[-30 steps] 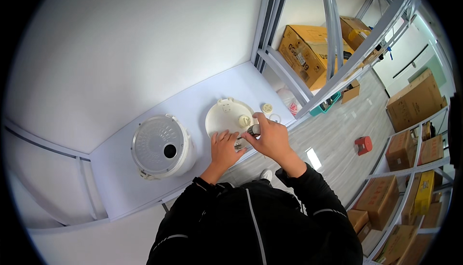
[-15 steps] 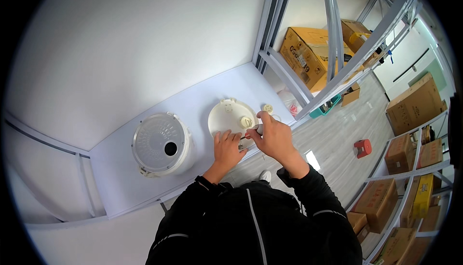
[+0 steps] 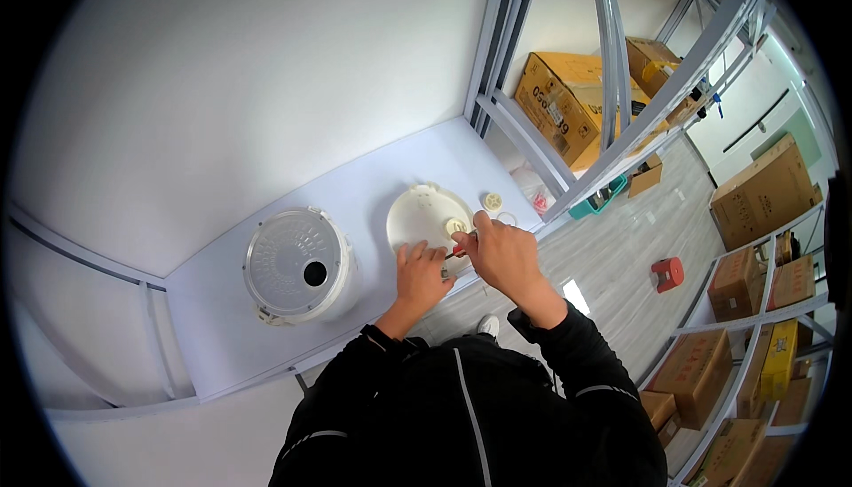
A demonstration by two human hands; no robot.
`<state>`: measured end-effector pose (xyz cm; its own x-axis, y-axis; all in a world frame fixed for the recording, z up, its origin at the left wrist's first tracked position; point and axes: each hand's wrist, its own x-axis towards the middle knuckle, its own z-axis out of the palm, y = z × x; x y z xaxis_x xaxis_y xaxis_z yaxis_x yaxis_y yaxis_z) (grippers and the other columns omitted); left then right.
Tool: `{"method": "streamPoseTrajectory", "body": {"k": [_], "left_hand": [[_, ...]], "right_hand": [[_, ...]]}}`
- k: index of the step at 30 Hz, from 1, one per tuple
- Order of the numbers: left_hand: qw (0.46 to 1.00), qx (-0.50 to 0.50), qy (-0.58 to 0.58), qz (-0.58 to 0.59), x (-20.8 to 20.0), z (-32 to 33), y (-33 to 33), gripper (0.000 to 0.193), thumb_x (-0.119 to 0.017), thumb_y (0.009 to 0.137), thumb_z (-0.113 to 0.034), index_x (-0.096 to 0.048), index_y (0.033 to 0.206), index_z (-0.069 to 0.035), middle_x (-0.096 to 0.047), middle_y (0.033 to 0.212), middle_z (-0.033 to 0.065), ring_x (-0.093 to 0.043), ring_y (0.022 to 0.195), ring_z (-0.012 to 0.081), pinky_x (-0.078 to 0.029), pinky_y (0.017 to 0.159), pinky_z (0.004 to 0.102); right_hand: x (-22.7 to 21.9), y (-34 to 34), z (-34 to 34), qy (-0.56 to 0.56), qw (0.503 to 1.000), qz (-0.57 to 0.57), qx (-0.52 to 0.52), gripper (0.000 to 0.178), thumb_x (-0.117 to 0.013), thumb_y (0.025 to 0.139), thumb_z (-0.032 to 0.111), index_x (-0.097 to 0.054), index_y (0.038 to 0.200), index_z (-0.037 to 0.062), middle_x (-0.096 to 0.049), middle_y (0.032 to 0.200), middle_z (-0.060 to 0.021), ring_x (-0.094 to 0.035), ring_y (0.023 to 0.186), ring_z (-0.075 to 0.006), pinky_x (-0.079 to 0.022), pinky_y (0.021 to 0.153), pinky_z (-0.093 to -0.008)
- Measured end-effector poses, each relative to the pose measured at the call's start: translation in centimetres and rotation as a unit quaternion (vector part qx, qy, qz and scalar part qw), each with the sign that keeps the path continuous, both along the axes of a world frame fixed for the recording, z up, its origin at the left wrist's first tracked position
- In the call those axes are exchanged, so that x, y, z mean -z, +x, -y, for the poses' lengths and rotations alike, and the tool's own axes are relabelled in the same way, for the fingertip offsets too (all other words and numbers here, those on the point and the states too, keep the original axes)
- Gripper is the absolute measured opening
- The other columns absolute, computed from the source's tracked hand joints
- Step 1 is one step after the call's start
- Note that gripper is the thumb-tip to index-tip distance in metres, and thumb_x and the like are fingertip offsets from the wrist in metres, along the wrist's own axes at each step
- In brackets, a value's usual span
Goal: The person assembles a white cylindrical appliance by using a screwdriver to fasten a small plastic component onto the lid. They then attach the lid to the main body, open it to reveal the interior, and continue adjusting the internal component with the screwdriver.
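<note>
A round cream-white lid lies on the pale worktop, with a raised round fitting on its inner face. My left hand grips the lid's near edge, its fingers over the rim and its thumb by a small part I cannot make out. In my right hand is a screwdriver, red near the front of its handle; most of it is covered by my fingers. Its shaft points left toward my left thumb, and its tip cannot be made out. Beyond my right hand sit a small cream round cap and a thin ring.
Left of the lid stands a white cylindrical tub with a translucent top and a dark round hole. The worktop meets a grey metal frame. A yellow-brown carton is beyond it; a red stool stands on the floor.
The lid has shifted and turned slightly under my left hand. My right hand has turned a little around the screwdriver, hiding more of its handle.
</note>
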<state>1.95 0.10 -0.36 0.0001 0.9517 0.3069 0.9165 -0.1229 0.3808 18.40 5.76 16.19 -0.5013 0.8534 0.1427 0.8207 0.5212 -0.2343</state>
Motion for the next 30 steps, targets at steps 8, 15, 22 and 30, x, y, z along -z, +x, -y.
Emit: {"method": "streamPoseTrajectory", "body": {"k": [8,15,22,30], "left_hand": [[1.000,0.000,0.000,-0.003,-0.6,-0.2,0.4,0.059,-0.092,0.075,-0.042,-0.077,0.123,-0.012,-0.079,0.120,0.0093,-0.061,0.137,0.0306,-0.033,0.120,0.0574],[0.997,-0.018,-0.053,0.052,-0.1,-0.3,-0.3,0.066,-0.092,0.074,-0.039,-0.074,0.131,-0.013,-0.078,0.127,0.0089,-0.058,0.141,0.0293,-0.030,0.123,0.0552],[0.991,-0.007,-0.107,0.086,-0.9,-0.7,-1.2,0.071,-0.093,0.070,-0.040,-0.074,0.133,-0.012,-0.076,0.131,0.0121,-0.057,0.143,0.0307,-0.033,0.119,0.0526],[0.989,-0.009,-0.113,0.089,-1.2,-0.8,-1.1,0.074,-0.093,0.068,-0.039,-0.074,0.134,-0.011,-0.076,0.133,0.0136,-0.057,0.143,0.0314,-0.035,0.117,0.0503]], "right_hand": [[0.5,0.5,-0.5,0.074,0.989,-0.089,-0.090,0.041,-0.077,0.098,0.040,-0.062,0.115,0.0049,-0.071,0.093,-0.0165,-0.073,0.074,-0.0353,-0.055,0.058,-0.0438],[-0.5,0.4,-0.2,0.103,0.987,-0.099,-0.074,0.041,-0.080,0.094,0.033,-0.060,0.117,0.0052,-0.069,0.096,-0.0164,-0.073,0.077,-0.0362,-0.055,0.064,-0.0454],[-0.1,-0.4,-0.7,0.008,0.998,0.018,-0.066,0.045,-0.082,0.091,0.033,-0.057,0.117,0.0053,-0.067,0.107,-0.0194,-0.073,0.083,-0.0364,-0.056,0.064,-0.0456],[-0.2,-0.2,-0.7,0.071,0.984,-0.103,-0.129,0.048,-0.083,0.091,0.037,-0.060,0.119,0.0052,-0.069,0.091,-0.0143,-0.072,0.074,-0.0359,-0.056,0.059,-0.0438]]}}
